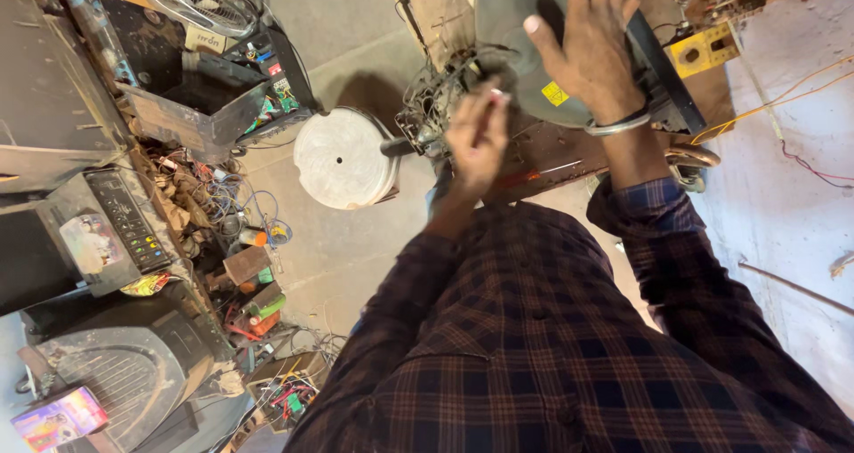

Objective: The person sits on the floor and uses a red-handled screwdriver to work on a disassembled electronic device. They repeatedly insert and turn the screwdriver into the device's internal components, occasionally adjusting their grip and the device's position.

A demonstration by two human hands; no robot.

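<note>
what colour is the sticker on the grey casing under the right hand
Yellow; the sticker sits beside the right hand on the grey casing, head view.

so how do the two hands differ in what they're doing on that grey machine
The right hand lies open and flat, fingers spread, palm on the grey machine housing; the left hand is curled, pinching a thin tool at the wiring. The right wrist wears a metal bangle; the left shows none. Both come out of plaid sleeves.
</note>
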